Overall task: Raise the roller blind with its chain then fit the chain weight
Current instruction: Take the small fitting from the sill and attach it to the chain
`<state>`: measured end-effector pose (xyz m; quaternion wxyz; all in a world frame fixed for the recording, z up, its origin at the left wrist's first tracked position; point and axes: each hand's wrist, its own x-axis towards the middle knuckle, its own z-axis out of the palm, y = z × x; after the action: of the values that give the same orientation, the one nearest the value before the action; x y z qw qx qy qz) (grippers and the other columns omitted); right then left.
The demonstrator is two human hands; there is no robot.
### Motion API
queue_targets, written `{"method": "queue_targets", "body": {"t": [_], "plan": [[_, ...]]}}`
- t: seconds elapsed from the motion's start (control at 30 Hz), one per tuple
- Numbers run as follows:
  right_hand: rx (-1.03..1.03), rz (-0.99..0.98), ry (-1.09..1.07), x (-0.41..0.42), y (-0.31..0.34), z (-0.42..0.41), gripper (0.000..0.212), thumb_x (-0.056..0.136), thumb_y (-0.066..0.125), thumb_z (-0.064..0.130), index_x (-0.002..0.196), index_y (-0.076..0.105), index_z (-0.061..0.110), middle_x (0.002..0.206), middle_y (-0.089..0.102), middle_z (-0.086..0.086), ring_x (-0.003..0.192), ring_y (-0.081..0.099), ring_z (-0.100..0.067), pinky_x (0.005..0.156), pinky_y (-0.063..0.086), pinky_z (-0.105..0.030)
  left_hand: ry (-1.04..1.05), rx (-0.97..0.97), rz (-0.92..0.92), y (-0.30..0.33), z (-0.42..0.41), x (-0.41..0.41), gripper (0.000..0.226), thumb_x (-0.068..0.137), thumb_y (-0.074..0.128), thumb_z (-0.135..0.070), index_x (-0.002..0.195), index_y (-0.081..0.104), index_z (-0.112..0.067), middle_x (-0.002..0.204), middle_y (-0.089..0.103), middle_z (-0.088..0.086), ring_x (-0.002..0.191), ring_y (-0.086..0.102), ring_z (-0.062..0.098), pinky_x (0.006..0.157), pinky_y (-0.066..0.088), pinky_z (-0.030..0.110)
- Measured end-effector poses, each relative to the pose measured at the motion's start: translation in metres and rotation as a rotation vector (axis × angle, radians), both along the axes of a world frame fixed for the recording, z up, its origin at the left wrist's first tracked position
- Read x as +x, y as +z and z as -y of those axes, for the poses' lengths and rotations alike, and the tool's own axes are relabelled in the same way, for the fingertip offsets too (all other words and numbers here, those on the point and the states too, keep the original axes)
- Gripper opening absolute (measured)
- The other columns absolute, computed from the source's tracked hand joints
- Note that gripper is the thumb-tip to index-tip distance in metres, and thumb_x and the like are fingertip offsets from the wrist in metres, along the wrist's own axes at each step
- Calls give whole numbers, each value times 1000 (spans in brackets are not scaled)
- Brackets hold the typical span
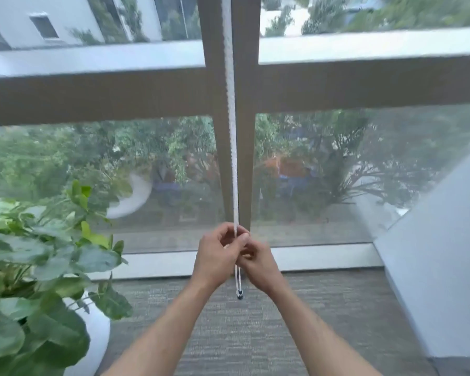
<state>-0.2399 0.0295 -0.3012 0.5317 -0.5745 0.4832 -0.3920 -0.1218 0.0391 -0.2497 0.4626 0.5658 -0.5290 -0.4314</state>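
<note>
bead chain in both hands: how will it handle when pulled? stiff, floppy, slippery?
Probably floppy: the chain is thin and stands straight only above the left hand and right hand, likely from their pull. Below them the loop hangs slack under a small dark piece. Likely light. The beaded look suggests fair grip, but blur hides detail.

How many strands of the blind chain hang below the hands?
2: both strands of the chain drop side by side between the left hand and right hand, meeting at a small dark piece.
</note>
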Motion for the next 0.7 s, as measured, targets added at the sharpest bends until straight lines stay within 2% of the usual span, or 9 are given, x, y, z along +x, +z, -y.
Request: {"method": "queue_targets", "body": {"t": [0.1,0.2,0.3,0.43,0.57,0.7], "plan": [[-35,12,-57,1,45,2,17,91,68,12,105,74,17,94,78,0,89,73,-13,81,58,-32,27,-28,-26,46,7,1,13,83,71,-15,82,71,-27,75,74,-8,77,71,12,77,58,29],[-59,17,-103,2,89,4,11,91,69,16,100,75,13,92,78,-3,90,73,-15,84,58,-38,41,-84,-21,93,10,3,6,79,70,-23,80,71,-30,77,74,-4,81,71,20,79,58,36],[-121,-3,-139,4,134,9,5,90,70,13,92,74,10,86,77,-5,83,72,-16,79,58,-38,40,-147,-10,135,13,4,5,79,70,-23,78,70,-28,75,73,-4,77,70,19,76,57,33],[-228,-18,-166,5,193,18,7,88,70,12,93,75,13,85,78,0,81,73,-11,73,57,-27,61,-210,23,187,19,4,13,81,74,-13,75,71,-24,74,74,-6,72,71,12,69,55,21],[-307,-34,-161,3,249,27,13,88,68,8,98,76,12,89,78,-4,85,74,-18,74,60,-34,57,-258,71,238,25,5,10,83,74,-13,77,72,-21,76,75,-4,73,72,9,71,57,24],[-387,-29,-161,5,298,33,18,88,65,6,97,77,16,89,79,1,84,74,-10,70,55,-23,46,-289,90,278,32,7,2,84,75,-17,83,73,-16,80,76,-1,77,73,10,76,59,28]]}}
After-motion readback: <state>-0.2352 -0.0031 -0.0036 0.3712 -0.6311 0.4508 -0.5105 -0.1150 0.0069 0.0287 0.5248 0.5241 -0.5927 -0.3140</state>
